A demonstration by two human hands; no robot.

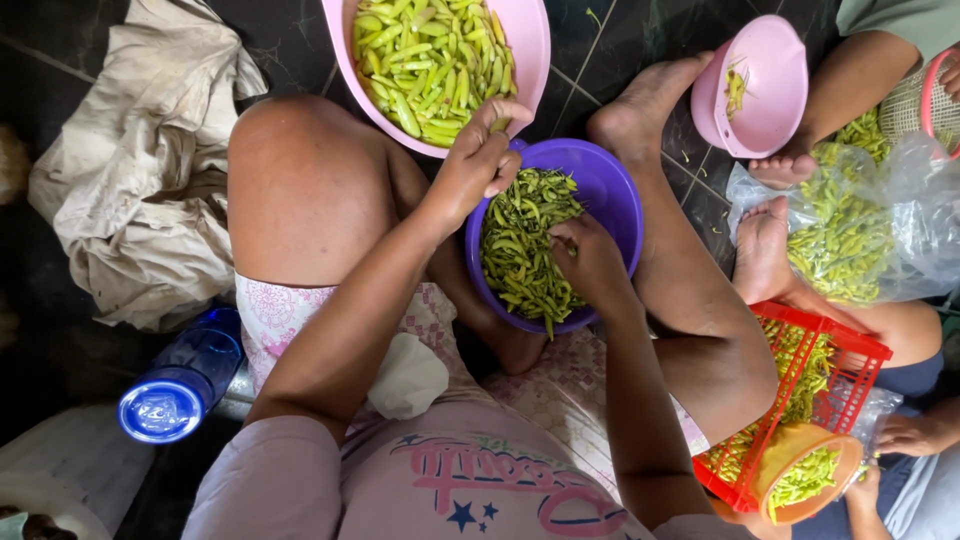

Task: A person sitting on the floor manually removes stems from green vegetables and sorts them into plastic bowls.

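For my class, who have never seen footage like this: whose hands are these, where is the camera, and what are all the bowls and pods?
One camera sits on a seated person's head, looking down at their lap and the dark tiled floor. Their left hand holds a pod over the rim of a big pink bowl of light green pods. Their right hand reaches into a purple bowl of darker pods between their legs. At the right, other people sit by a small pink bowl, a clear bag of pods, a red basket and an orange bowl. A blue bottle lies at the left.

Both arms reach forward — left hand (478, 160) curled, right hand (590, 257) palm-down.
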